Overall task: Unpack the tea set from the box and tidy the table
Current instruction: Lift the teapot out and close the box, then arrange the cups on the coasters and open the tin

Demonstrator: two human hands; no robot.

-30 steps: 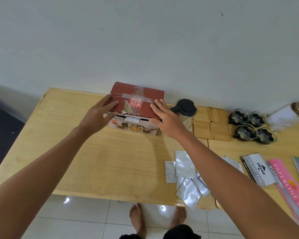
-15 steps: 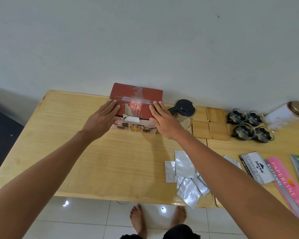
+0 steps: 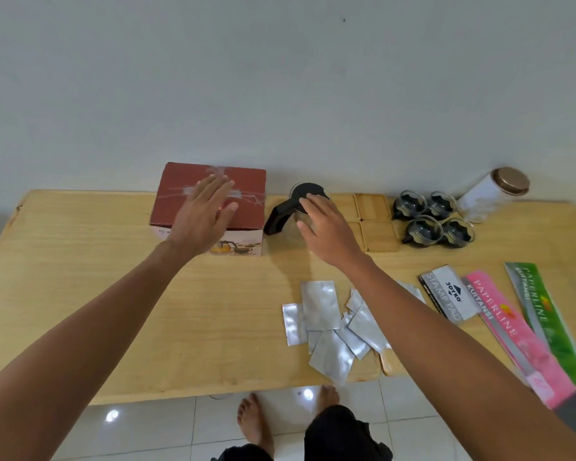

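From the head view: the red box (image 3: 210, 197) sits shut at the back of the bench (image 3: 113, 311), close against the wall, its taped lid facing up. The left hand (image 3: 202, 221) hovers flat over that lid with fingers straight and spread, gripping nothing; whether the palm actually touches the cardboard I cannot tell. It looks placed there to steady the box or press the lid down.

The right hand (image 3: 326, 227) reaches to the glass teapot (image 3: 300, 207) standing just beside the box. Fingers are relaxed and open, laid over the black lid and handle side, not curled round anything. My read is that it is about to shift the pot clear so the box has room.

Further right, the set looks already out and grouped on purpose: four wooden coasters (image 3: 373, 221) in a square, four small glass cups (image 3: 433, 217) huddled together, a white canister (image 3: 489, 194) at the wall.

Nearer the front edge, silver sachets (image 3: 330, 324) lie in a loose overlapping heap, and a stamp pad pack (image 3: 448, 296) and two receipt books (image 3: 526, 321) fan out untidily. That clutter seems the tidying left to do.
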